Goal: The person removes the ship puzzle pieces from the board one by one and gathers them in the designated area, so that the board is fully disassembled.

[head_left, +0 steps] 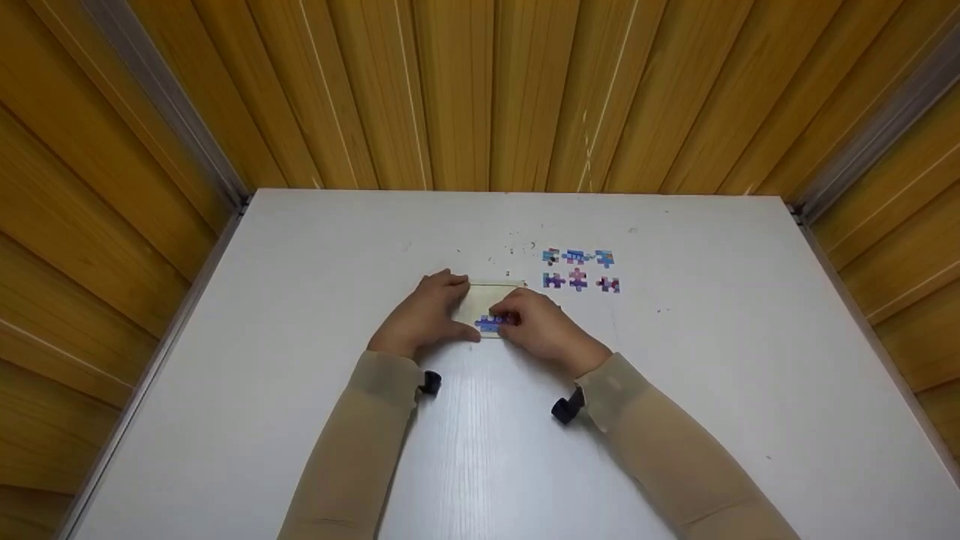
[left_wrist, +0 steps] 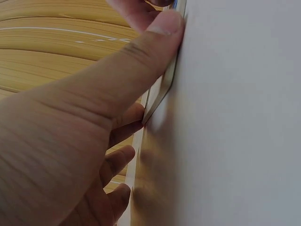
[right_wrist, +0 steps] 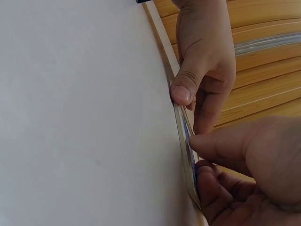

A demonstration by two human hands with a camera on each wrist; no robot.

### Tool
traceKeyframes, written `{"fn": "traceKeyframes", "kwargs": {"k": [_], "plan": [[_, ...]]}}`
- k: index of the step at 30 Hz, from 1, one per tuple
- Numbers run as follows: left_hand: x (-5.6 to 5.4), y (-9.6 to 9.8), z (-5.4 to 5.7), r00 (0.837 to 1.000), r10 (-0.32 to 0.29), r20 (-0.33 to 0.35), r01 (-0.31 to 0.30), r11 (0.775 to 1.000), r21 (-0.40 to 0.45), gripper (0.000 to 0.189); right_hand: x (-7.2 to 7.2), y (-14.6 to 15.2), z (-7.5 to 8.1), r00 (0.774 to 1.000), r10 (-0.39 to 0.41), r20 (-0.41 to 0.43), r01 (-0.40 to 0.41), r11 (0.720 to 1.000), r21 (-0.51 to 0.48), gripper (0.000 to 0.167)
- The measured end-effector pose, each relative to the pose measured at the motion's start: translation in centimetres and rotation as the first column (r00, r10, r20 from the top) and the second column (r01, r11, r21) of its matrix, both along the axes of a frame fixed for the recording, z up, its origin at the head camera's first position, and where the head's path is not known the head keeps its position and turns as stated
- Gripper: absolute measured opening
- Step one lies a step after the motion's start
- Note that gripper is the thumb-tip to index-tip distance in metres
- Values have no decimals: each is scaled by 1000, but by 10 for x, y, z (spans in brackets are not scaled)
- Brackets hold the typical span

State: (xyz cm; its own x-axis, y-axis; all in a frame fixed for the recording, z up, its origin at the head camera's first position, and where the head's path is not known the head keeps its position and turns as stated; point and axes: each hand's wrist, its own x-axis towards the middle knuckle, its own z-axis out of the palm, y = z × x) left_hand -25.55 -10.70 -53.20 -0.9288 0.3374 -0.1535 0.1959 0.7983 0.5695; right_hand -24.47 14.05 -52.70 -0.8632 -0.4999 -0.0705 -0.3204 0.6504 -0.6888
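Note:
A small pale puzzle tray (head_left: pixel 474 302) lies flat on the white table, with blue-purple puzzle pieces (head_left: pixel 489 323) fitted along its near edge. My left hand (head_left: pixel 424 315) holds the tray from its left side, thumb at the near edge and fingers toward the far edge. The left wrist view shows the thumb (left_wrist: pixel 164 28) against the tray's rim. Over the tray's right part, my right hand (head_left: pixel 546 327) pinches a puzzle piece (head_left: pixel 512 318) at the end of the fitted row. Its fingers mostly hide that piece.
Right of the tray, several loose puzzle pieces (head_left: pixel 576 256) lie in two rows. Small dark crumbs (head_left: pixel 512 251) are scattered beyond the tray. A wood-slatted wall (head_left: pixel 450 97) stands at the back edge of the white table (head_left: pixel 300 247).

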Motion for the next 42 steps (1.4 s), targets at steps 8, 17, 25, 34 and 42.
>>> {"fn": "traceKeyframes", "kwargs": {"k": [8, 17, 25, 34, 42], "plan": [[0, 1, 2, 1000, -12, 3, 12, 1000, -15, 106, 0, -1, -2, 999, 35, -14, -34, 999, 28, 34], [1, 0, 4, 1000, -8, 0, 8, 1000, -14, 105, 0, -3, -1, 1000, 23, -9, -22, 999, 30, 28], [0, 0, 3, 1000, -8, 3, 8, 1000, 6, 105, 1, -3, -1, 1000, 5, 4, -5, 1000, 15, 25], [0, 1, 2, 1000, 9, 8, -9, 1000, 7, 104, 1, -2, -3, 1000, 1, 17, -1, 1000, -16, 27], [0, 0, 1, 1000, -4, 3, 4, 1000, 1, 103, 1, -2, -4, 999, -15, 29, 16, 999, -36, 29]]}}
